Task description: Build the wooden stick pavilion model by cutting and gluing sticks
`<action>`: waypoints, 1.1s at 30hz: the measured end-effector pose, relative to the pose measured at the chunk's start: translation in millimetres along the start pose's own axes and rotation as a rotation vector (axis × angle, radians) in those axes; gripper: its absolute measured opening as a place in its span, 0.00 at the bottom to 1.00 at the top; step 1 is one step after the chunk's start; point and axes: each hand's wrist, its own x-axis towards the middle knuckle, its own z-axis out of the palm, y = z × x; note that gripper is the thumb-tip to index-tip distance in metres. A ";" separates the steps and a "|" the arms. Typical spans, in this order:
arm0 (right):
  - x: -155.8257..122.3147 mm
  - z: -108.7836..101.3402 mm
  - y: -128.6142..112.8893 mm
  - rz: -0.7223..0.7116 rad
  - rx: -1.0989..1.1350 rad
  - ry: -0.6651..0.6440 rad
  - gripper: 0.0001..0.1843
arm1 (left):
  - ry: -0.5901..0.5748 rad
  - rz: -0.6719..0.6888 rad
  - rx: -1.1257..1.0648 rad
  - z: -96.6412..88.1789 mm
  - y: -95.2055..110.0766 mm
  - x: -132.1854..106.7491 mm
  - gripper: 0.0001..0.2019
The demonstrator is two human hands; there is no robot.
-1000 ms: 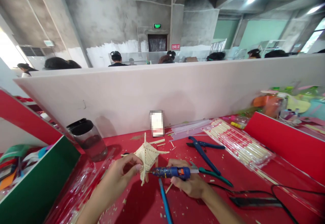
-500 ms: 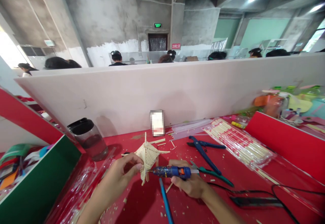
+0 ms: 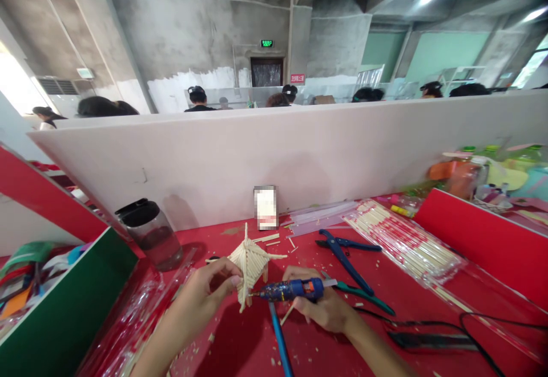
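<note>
My left hand (image 3: 208,291) pinches the left side of a small peaked model made of pale wooden sticks (image 3: 252,260), with stick ends jutting from its corners. In my right hand (image 3: 327,308) is a blue glue gun (image 3: 291,290), its nozzle pointing left at the model's lower right edge. I cannot tell whether the nozzle touches the sticks. A short thin stick (image 3: 287,313) shows by my right fingers. Below the nozzle a blue rod (image 3: 280,337) lies on the red table (image 3: 240,343).
Blue cutters (image 3: 346,257) and green-handled pliers (image 3: 363,296) lie to the right, near bagged sticks (image 3: 398,240) and a black cable (image 3: 419,324). A lidded bottle (image 3: 154,240) stands left. Behind are a phone-like screen (image 3: 266,209) and a white partition (image 3: 222,160).
The glue gun has shifted very slightly right and down relative to the model. My left hand keeps its hold on the model.
</note>
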 end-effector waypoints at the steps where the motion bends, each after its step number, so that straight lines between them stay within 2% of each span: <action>1: 0.7 -0.1 -0.9 -0.013 -0.004 0.014 0.26 | 0.000 -0.001 -0.002 0.0 -0.6 -0.1 0.12; 13: 3.8 1.9 4.6 -0.057 -0.096 0.053 0.26 | -0.004 -0.004 -0.001 0.9 -2.3 1.2 0.13; 33: 3.8 -5.0 -3.2 -0.088 -0.226 -0.047 0.26 | -0.007 0.009 0.000 1.0 -3.3 1.5 0.12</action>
